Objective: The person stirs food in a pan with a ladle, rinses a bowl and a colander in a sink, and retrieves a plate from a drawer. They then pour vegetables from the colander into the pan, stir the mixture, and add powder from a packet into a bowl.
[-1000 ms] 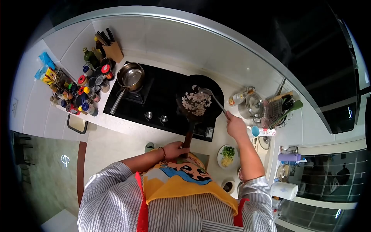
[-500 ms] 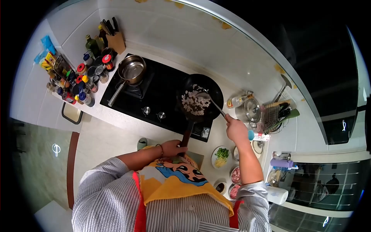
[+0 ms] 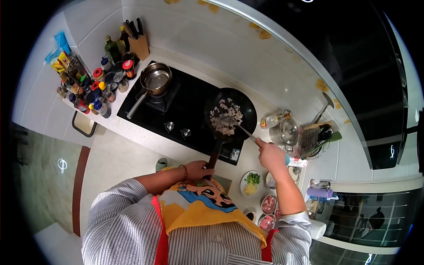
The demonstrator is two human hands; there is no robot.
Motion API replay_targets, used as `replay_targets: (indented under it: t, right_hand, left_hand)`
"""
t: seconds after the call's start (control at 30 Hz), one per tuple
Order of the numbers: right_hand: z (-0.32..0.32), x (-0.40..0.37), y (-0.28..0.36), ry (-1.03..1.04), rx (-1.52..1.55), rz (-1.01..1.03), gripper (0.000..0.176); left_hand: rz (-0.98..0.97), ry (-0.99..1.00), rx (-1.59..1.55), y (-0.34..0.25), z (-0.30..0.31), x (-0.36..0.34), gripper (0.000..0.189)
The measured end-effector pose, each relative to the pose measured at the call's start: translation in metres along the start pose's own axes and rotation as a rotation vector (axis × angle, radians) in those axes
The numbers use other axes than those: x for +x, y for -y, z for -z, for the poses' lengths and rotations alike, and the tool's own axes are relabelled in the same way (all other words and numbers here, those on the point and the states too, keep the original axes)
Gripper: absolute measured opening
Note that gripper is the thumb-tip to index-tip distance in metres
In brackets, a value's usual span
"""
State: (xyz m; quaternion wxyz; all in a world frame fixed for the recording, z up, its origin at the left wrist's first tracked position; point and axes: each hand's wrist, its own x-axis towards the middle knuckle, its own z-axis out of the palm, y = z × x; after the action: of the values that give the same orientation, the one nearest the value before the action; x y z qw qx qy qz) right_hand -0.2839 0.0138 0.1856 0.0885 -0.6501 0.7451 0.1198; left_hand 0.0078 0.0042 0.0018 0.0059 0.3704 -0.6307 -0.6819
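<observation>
My left hand [image 3: 197, 170] is wrapped round the brown handle of a black wok [image 3: 247, 108] on the right side of the stove. In the wok lie pale, chopped pieces of meat [image 3: 226, 112], spread over the bottom and partly up the far side. My right hand [image 3: 271, 156] grips a metal spatula [image 3: 248, 134], whose blade rests among the meat pieces near the wok's middle.
A steel saucepan [image 3: 156, 78] stands on the left burner of the black stove [image 3: 187, 95]. Bottles and jars [image 3: 106, 90] crowd the left counter beside a knife block [image 3: 139, 47]. At right are a lidded pot [image 3: 288, 131], a plate of chopped greens [image 3: 251, 183] and bowls of raw meat [image 3: 268, 204].
The spatula blade has moved lower and nearer to me in the wok, with my right hand slightly lower. Some meat has shifted. My left hand still holds the handle.
</observation>
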Motion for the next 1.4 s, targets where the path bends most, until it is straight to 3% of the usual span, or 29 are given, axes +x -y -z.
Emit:
replay_targets:
  t: [0.2,0.27,0.43,0.57,0.73,0.9,1.0,1.07,1.13,1.27,1.33,1.4]
  right_hand:
    - [-0.064,0.06,-0.023,-0.203,0.203,-0.114,0.042]
    - [-0.082,0.069,-0.02,-0.199,0.326,-0.023,0.042]
    - [0.001,0.003,0.004,-0.067,0.094,0.007,0.043]
    - [0.031,-0.014,0.0,0.036,-0.052,0.071,0.043]
    - [-0.017,0.024,-0.022,-0.101,0.071,-0.038,0.041]
    - [-0.098,0.061,-0.025,-0.156,0.19,-0.09,0.039]
    - [-0.067,0.019,-0.007,-0.174,0.218,0.001,0.044]
    - [-0.013,-0.011,-0.008,-0.116,0.186,0.001,0.042]
    - [0.021,-0.035,-0.011,-0.002,0.098,0.044,0.03]
    - [-0.014,-0.023,-0.017,0.021,0.076,0.052,0.028]
    - [-0.038,-0.007,-0.021,-0.118,0.174,-0.068,0.028]
    - [-0.046,0.008,-0.029,-0.088,0.24,-0.111,0.029]
  left_hand:
    - [-0.021,0.011,0.002,-0.01,0.002,-0.009,0.063]
    - [-0.013,0.043,-0.039,-0.015,0.005,-0.007,0.065]
    - [0.026,0.042,0.008,-0.008,0.001,-0.004,0.056]
    - [0.017,0.11,-0.045,-0.008,0.001,-0.002,0.05]
    - [0.017,0.068,-0.082,0.004,-0.006,0.007,0.044]
    - [0.112,0.088,-0.344,-0.013,-0.011,-0.002,0.04]
    - [0.123,0.064,-0.232,-0.03,-0.013,-0.015,0.037]
    - [0.077,0.013,-0.397,-0.018,-0.02,-0.011,0.035]
    - [0.084,0.02,-0.414,-0.008,-0.022,-0.007,0.037]
    - [0.053,0.01,-0.388,0.001,-0.028,-0.009,0.037]
    - [0.033,0.001,-0.447,0.005,-0.028,-0.005,0.037]
    - [0.043,-0.006,-0.357,0.014,-0.028,-0.002,0.037]
